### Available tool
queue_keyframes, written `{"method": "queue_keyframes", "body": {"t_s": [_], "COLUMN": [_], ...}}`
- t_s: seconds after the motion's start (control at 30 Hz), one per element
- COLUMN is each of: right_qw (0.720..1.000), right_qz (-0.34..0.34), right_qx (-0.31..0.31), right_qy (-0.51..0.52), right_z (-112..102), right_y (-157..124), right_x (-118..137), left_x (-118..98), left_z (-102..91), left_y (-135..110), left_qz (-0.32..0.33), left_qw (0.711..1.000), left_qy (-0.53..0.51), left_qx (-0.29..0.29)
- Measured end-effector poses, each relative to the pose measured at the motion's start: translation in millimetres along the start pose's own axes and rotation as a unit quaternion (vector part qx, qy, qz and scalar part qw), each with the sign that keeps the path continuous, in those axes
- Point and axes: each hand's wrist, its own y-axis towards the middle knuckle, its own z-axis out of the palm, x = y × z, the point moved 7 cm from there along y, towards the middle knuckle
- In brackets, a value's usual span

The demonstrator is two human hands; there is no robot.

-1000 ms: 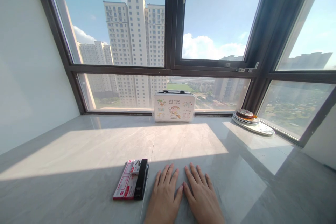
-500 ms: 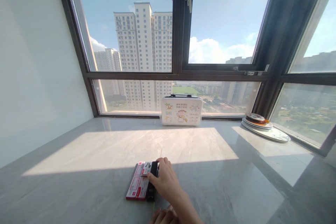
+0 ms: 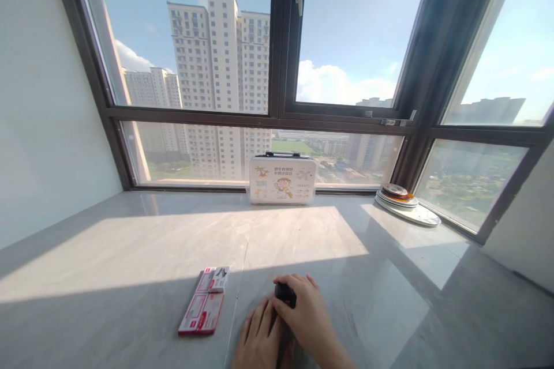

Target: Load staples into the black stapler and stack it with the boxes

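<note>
A black stapler [image 3: 284,294] is between my two hands above the grey stone sill, its rounded far end showing and the rest covered. My right hand [image 3: 309,314] grips it from the right, thumb on the near side and fingers curled over the far end. My left hand [image 3: 259,331] lies against its left side, fingers reaching forward and thumb near its lower end. To the left lie red-and-white staple boxes [image 3: 201,312] in a flat block, with a small white box [image 3: 219,280] at the far right corner of that block.
A white carrying case [image 3: 283,180] with cartoon print and a black handle stands against the window. Stacked round plates [image 3: 396,193] rest on a pale oval board [image 3: 422,217] in the right corner. A white wall [image 3: 47,127] bounds the left side.
My right hand has taken the stapler from beside the staple boxes and moved it right. My left hand has come up from the lower edge to meet it. The view has shifted right.
</note>
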Motion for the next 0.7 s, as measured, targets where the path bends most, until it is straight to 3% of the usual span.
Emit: {"method": "queue_keyframes", "body": {"t_s": [0.07,0.13,0.2,0.27,0.37,0.43,0.5,0.53,0.6,0.7], "right_qw": [0.999,0.99,0.957,0.893,0.755,0.667,0.611,0.598,0.6,0.656], "right_qz": [0.016,0.041,0.069,0.09,0.121,0.156,0.182,0.189,0.197,0.236], "right_qx": [-0.031,-0.036,-0.048,-0.096,-0.172,-0.176,-0.154,-0.144,-0.14,-0.158], "right_qy": [0.036,0.134,0.279,0.43,0.62,0.707,0.755,0.766,0.763,0.7], "right_z": [2,5,4,-3,-13,-12,-11,-11,-15,-24], "right_y": [8,19,28,32,26,18,9,4,-8,-34], "right_x": [-2,-7,-15,-29,-59,-77,-88,-92,-99,-113], "left_x": [5,11,14,16,20,21,21,22,27,45], "left_z": [2.6,-2.2,-9.2,-14.3,-16.1,-14.8,-16.0,-18.9,-30.8,-57.8], "left_y": [-2,-1,1,3,6,7,7,7,4,-12], "left_qz": [-0.023,-0.054,-0.071,-0.077,-0.086,-0.084,-0.08,-0.083,-0.109,-0.208], "left_qw": [1.0,0.998,0.996,0.995,0.996,0.996,0.996,0.994,0.988,0.962], "left_qy": [-0.003,-0.003,-0.006,-0.011,-0.004,0.011,0.026,0.031,0.041,0.083], "left_qx": [0.021,0.038,0.054,0.06,0.034,0.0,-0.039,-0.059,-0.102,-0.159]}}
